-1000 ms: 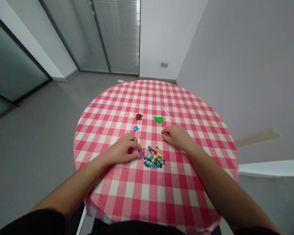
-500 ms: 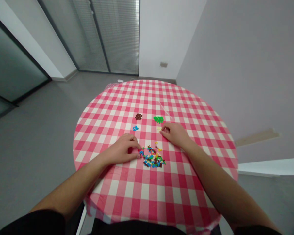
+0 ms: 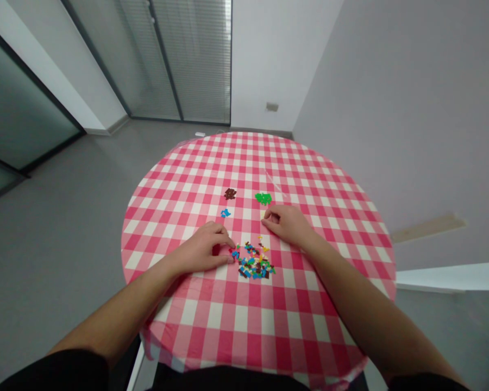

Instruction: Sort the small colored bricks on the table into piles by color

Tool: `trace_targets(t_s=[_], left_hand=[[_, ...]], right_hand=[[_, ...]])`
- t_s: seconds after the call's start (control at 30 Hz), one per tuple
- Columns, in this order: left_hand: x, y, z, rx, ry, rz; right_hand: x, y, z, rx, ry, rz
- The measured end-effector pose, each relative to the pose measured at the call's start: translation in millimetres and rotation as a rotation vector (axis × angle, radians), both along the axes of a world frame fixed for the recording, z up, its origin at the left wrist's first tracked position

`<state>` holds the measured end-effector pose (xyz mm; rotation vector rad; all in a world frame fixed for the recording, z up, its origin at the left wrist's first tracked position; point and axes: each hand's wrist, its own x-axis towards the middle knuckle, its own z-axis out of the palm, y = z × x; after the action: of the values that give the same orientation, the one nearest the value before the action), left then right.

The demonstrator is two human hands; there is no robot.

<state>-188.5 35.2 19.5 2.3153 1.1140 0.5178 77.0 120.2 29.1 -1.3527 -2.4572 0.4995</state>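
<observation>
A mixed pile of small coloured pieces (image 3: 256,266) lies near the middle of the table. My left hand (image 3: 207,247) rests at the pile's left edge, thumb and fingers apart, with nothing held between them. My right hand (image 3: 287,222) is beyond the pile on the right, its fingertips close together over a few pale pieces; whatever they hold is too small to make out. Just beyond that hand sits a green group (image 3: 263,198). Farther left are a dark brown group (image 3: 230,194) and a small blue group (image 3: 225,213).
The round table (image 3: 244,326) has a red and white checked cloth. Behind it stand a glass partition with blinds (image 3: 199,60) and a white wall. A grey wall rises at the right.
My right hand has shifted slightly left, and its fingertips now cover more of the pale pieces. My left hand has hardly moved.
</observation>
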Motion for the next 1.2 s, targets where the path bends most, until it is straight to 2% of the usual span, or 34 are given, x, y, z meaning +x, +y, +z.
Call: trace_targets(t_s=[0.13, 0.27, 0.5, 0.73, 1.2], left_hand=[[0.6, 0.3, 1.7, -0.009, 0.013, 0.003], [1.1, 0.2, 2.3, -0.005, 0.030, 0.005], [3.3, -0.9, 2.5, -0.022, -0.016, 0.088], [3.9, -0.2, 3.0, -0.025, -0.006, 0.083], [3.9, -1.0, 3.5, -0.024, -0.026, 0.086]], right_hand=[[-3.4, -9.0, 3.9, -0.091, 0.049, 0.211], [-12.9, -19.8, 3.8, -0.119, 0.063, 0.351], [-35.7, -33.6, -8.4, 0.046, -0.032, 0.488], [-40.8, -34.9, -12.3, 0.056, -0.063, 0.499], [-39.3, -37.2, -6.9, 0.044, -0.117, 0.488]])
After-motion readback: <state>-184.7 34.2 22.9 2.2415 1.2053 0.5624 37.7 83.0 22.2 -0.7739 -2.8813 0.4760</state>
